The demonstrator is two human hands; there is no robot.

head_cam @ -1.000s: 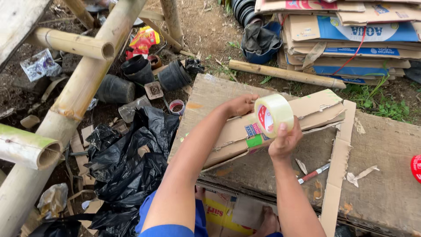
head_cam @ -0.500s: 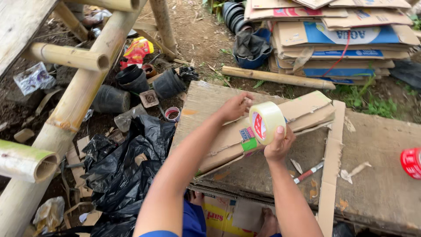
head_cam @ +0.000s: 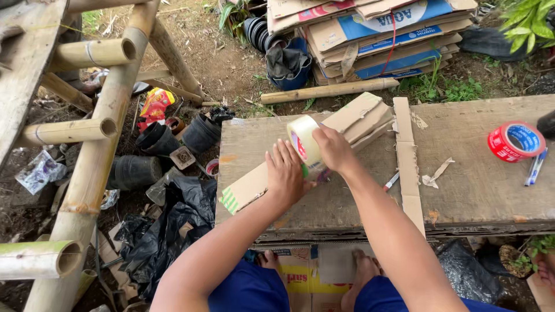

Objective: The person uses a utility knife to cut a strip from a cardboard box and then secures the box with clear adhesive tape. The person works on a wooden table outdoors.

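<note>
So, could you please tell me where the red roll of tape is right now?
In the head view, the red roll of tape lies flat at the far right of the wooden table, just left of two pens, well away from both hands.

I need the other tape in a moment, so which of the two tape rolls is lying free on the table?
The red tape roll at the table's far right; the clear tape roll is in the right hand.
</note>
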